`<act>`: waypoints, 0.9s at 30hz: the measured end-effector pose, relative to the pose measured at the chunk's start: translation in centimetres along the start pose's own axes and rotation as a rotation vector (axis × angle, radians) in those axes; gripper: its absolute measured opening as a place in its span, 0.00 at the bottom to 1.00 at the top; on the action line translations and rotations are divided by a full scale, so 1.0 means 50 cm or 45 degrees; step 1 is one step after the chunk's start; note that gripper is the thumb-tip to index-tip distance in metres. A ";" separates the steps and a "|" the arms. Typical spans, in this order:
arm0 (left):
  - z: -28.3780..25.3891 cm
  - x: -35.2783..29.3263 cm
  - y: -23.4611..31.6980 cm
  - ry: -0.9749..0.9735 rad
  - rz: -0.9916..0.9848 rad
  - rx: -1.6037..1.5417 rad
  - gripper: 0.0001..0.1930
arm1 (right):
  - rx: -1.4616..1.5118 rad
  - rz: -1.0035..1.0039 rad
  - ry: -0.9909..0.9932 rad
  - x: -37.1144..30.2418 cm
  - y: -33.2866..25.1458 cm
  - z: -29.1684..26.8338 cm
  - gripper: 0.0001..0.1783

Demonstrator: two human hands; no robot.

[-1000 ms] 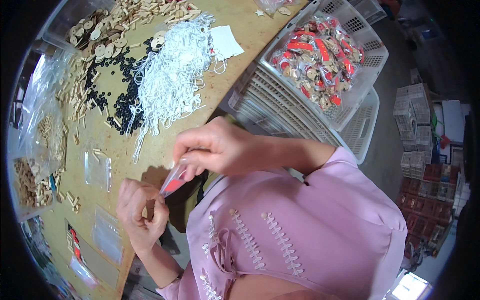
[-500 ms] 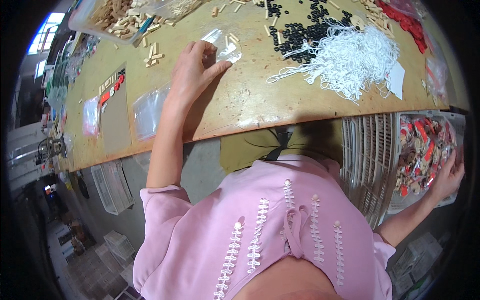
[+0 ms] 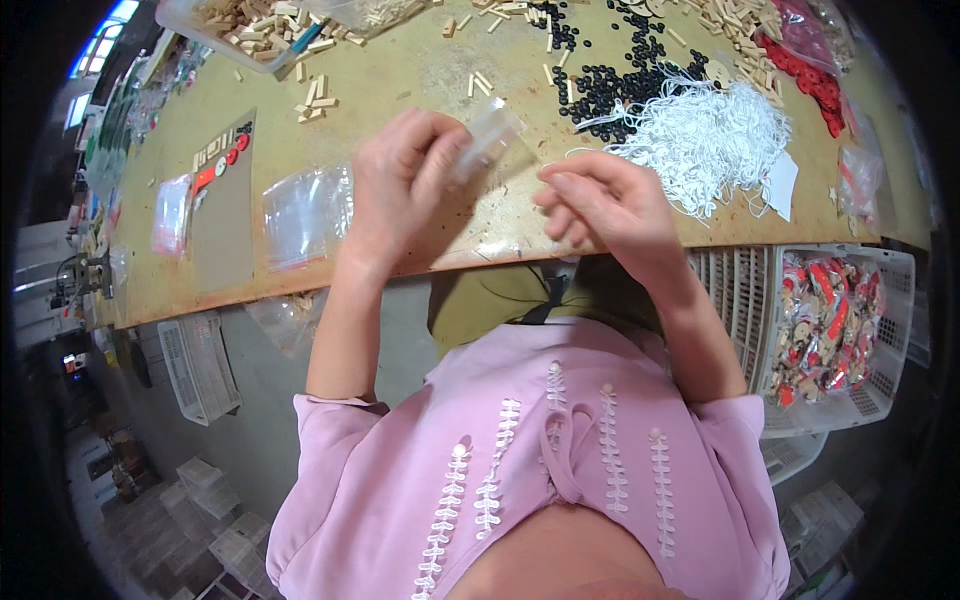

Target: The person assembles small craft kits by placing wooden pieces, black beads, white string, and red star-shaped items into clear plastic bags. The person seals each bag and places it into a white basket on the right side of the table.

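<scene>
Above the middle of the table, my left hand (image 3: 408, 170) is closed on a small clear plastic bag (image 3: 490, 135), which sticks out past the fingertips to the right. Whether the bag holds anything is hard to see. My right hand (image 3: 622, 205) hovers just right of the bag, fingers loosely bent and apart, with nothing visible in it. Beyond the bag lie a few thin wooden sticks (image 3: 483, 82). Flat clear bags (image 3: 308, 215) rest by my left forearm.
A tangle of white cord (image 3: 700, 145) lies right, beside black beads (image 3: 615, 95) and red pieces (image 3: 810, 85). Wooden blocks fill a clear bin (image 3: 225, 45) at far left. A cardboard strip (image 3: 225, 230) carries sample parts. Below the table edge, a white crate (image 3: 895, 345) holds filled packets.
My right hand has come up from the crate to the table's middle. My left hand has lifted the clear bag off the table, and the bag has swung rightward.
</scene>
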State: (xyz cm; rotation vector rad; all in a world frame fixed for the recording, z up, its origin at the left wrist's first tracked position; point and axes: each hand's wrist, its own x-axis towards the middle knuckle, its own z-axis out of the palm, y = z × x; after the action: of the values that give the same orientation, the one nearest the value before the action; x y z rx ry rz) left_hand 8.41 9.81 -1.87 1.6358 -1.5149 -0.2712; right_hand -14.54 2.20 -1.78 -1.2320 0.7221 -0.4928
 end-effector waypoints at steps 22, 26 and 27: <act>0.052 -0.077 0.048 -0.050 0.076 -0.082 0.03 | -0.063 0.023 -0.030 0.001 0.021 0.041 0.09; 0.061 -0.077 0.057 0.051 -0.007 -0.052 0.03 | -0.077 0.102 -0.034 -0.013 0.022 0.041 0.10; 0.058 -0.075 0.060 0.074 0.016 -0.040 0.03 | -0.044 0.111 -0.036 -0.015 0.022 0.040 0.11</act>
State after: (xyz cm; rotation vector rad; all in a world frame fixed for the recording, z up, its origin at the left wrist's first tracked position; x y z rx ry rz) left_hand 3.44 12.23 -2.94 1.5960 -1.4697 -0.2373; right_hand -13.66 4.37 -2.37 -1.2318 0.7595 -0.3914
